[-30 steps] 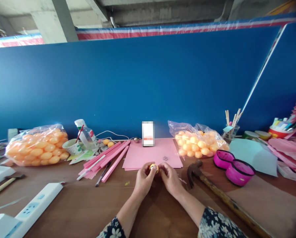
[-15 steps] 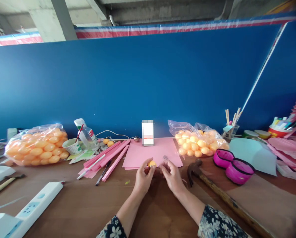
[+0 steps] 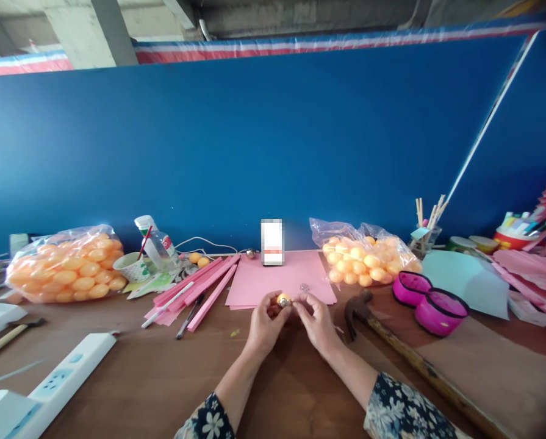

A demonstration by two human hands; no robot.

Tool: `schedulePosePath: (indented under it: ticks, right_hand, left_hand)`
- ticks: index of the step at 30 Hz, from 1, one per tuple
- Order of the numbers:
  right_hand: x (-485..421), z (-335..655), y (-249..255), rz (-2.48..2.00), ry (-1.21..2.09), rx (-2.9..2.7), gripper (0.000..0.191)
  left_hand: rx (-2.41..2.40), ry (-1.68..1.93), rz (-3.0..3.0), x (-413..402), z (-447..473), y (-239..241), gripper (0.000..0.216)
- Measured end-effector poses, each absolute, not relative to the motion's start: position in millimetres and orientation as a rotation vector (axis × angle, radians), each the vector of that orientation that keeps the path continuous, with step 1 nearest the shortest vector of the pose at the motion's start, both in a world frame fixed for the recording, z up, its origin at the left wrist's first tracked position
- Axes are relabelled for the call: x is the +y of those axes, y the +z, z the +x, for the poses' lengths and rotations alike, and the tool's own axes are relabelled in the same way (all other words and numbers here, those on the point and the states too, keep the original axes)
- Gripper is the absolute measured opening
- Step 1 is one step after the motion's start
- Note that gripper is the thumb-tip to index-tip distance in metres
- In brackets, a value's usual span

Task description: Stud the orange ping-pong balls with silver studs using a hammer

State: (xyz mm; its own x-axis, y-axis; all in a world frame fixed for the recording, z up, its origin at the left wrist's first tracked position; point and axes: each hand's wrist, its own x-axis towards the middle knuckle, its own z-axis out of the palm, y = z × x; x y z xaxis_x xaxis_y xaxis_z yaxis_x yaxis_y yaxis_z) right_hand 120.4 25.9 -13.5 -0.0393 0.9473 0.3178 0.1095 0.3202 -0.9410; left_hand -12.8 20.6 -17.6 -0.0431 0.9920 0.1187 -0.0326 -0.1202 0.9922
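My left hand (image 3: 266, 322) pinches a small orange ball (image 3: 283, 299) above the wooden table (image 3: 163, 378), at the near edge of a pink paper sheet (image 3: 279, 280). My right hand (image 3: 317, 322) meets it from the right, its fingertips pressed on the same ball, where a small silvery piece shows. A small metal bit (image 3: 304, 286) lies on the pink sheet just beyond the hands.
Bags of orange balls sit at the left (image 3: 64, 271) and right (image 3: 366, 259). A hammer (image 3: 405, 353) lies right of my hands, two pink pouches (image 3: 428, 305) beyond it. Pink strips (image 3: 199, 286), a power strip (image 3: 48, 390), a bottle (image 3: 154, 244) and a cup (image 3: 133, 267) are to the left.
The hands moved slightly away from me with the ball. Half a second ago the fingertips were a little apart; now they are together on the ball again.
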Motion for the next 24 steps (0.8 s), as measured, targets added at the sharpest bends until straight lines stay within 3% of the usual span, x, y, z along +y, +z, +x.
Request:
schedulePosePath:
  ticks: [24]
  right_hand:
    - [24, 121, -16, -1.01, 0.975, -1.432, 0.014]
  left_hand:
    - [1.103, 1.33, 1.223, 18, -12, -12, 0.047]
